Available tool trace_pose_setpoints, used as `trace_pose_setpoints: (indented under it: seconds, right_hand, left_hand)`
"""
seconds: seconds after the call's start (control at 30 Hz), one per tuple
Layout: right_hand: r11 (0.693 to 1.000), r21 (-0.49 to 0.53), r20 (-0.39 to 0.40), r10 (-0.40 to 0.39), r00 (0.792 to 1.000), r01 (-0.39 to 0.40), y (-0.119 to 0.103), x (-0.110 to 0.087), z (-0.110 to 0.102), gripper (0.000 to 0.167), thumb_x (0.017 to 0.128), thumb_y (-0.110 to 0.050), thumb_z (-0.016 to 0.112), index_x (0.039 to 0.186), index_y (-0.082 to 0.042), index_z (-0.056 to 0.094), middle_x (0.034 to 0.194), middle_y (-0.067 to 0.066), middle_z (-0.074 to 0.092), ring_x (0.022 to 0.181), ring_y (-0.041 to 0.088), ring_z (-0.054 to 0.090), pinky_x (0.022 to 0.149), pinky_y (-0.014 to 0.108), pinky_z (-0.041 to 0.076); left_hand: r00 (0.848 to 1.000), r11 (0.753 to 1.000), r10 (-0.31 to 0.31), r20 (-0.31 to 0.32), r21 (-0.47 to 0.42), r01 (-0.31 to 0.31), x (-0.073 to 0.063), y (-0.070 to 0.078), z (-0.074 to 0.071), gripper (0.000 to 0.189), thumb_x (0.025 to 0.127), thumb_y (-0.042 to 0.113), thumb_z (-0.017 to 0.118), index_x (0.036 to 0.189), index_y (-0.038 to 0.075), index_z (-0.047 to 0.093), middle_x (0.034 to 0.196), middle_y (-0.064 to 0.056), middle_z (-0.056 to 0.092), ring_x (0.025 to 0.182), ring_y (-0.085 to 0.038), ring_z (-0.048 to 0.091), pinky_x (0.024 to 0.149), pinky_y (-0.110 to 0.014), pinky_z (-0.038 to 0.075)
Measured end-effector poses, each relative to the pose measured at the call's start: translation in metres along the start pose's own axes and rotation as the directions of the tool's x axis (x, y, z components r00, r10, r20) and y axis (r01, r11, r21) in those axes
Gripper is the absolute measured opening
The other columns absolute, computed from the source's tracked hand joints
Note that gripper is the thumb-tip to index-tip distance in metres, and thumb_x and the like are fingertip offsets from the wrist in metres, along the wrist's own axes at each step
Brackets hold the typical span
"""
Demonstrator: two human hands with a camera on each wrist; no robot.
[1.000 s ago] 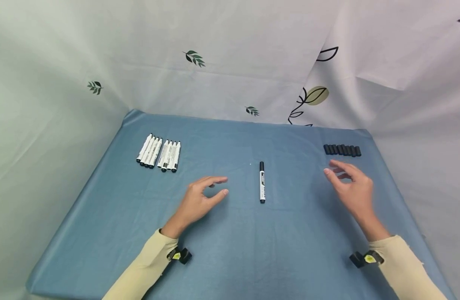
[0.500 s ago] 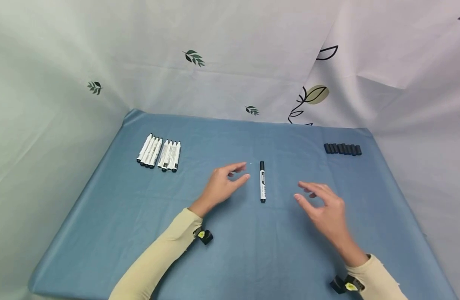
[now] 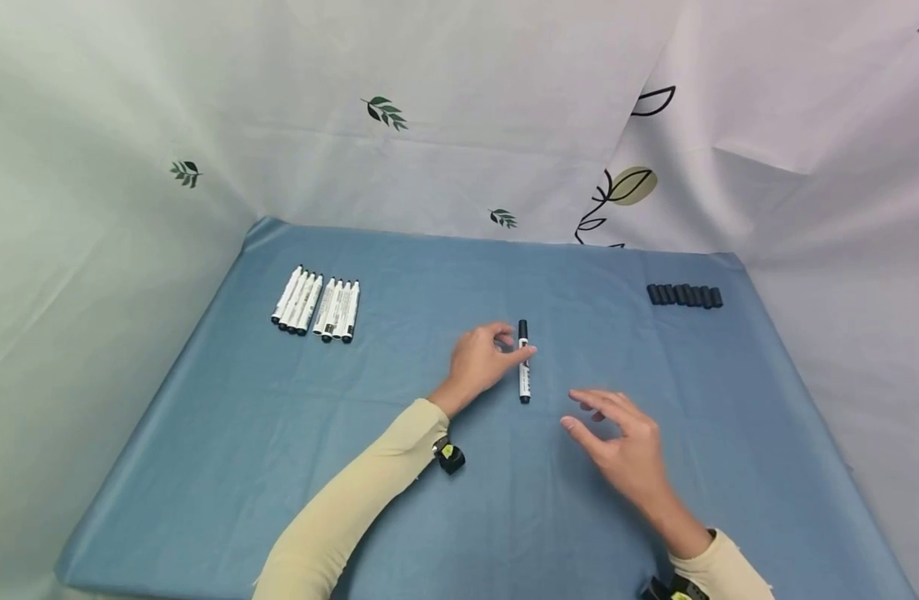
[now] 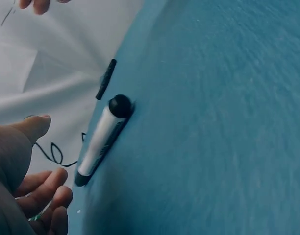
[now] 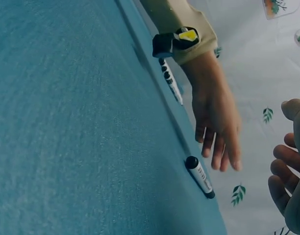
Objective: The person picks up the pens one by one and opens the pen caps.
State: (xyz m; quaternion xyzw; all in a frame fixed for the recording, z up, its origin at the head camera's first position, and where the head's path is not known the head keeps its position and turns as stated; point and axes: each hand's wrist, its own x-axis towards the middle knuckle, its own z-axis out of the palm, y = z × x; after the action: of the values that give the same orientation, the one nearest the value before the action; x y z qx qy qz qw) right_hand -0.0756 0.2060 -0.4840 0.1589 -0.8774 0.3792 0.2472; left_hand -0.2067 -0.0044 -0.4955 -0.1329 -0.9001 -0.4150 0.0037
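One white marker with a black cap (image 3: 524, 383) lies in the middle of the blue cloth, pointing away from me. My left hand (image 3: 480, 358) hovers right at its left side; thumb and fingers are spread, and the thumb overlaps the barrel in the head view. In the left wrist view a gap shows between that hand and the marker (image 4: 97, 142). To the right and nearer to me, my right hand (image 3: 626, 443) is held above the cloth with loosely bent fingers, holding nothing. The right wrist view shows the left hand (image 5: 218, 115) above the marker (image 5: 201, 177).
Several white markers (image 3: 297, 302) lie side by side in two groups at the back left. A row of short black caps (image 3: 685, 296) lies at the back right. White fabric with leaf prints (image 3: 444, 175) hangs behind the blue-covered table (image 3: 227, 467) and along its sides.
My left hand has moved right, up to the single marker. My right hand has come left and towards me, away from the black caps. The markers and caps stay put.
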Motion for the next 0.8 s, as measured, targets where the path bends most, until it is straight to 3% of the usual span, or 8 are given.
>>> trace_pose_setpoints:
  seconds: [0.17, 0.37, 0.8]
  right_hand:
    - [1.0, 0.018, 0.012, 0.018, 1.0, -0.019, 0.002, -0.002, 0.0, 0.039, 0.079, -0.006, 0.088, 0.116, -0.011, 0.077, 0.108, 0.003, 0.074, 0.089, 0.02, 0.066, 0.071, 0.031, 0.051]
    - [0.999, 0.05, -0.001, 0.004, 1.0, -0.004, 0.005, -0.002, -0.001, 0.041, 0.077, -0.004, 0.088, 0.116, -0.013, 0.078, 0.108, 0.004, 0.074, 0.089, 0.017, 0.066, 0.074, 0.022, 0.049]
    - [0.998, 0.048, -0.008, 0.027, 1.0, -0.027, 0.005, -0.001, -0.005, 0.04, 0.077, -0.004, 0.088, 0.115, -0.013, 0.078, 0.107, 0.003, 0.075, 0.087, 0.021, 0.068, 0.073, 0.022, 0.05]
  left_hand:
    - [0.999, 0.997, -0.035, 0.003, 0.066, 0.035, 0.001, 0.0, 0.013, 0.053, 0.087, 0.054, 0.078, 0.12, 0.013, 0.072, 0.101, 0.002, 0.075, 0.075, -0.009, 0.065, 0.068, -0.027, 0.051]
    - [0.998, 0.996, -0.064, -0.022, 0.063, 0.066, 0.002, -0.002, 0.022, 0.053, 0.086, 0.052, 0.08, 0.12, 0.012, 0.072, 0.097, 0.002, 0.074, 0.07, -0.008, 0.062, 0.062, -0.025, 0.049]
    - [0.995, 0.987, -0.092, -0.048, 0.127, 0.097, 0.005, -0.002, 0.027, 0.047, 0.083, 0.049, 0.083, 0.114, 0.015, 0.073, 0.084, 0.008, 0.071, 0.064, -0.004, 0.058, 0.054, -0.023, 0.043]
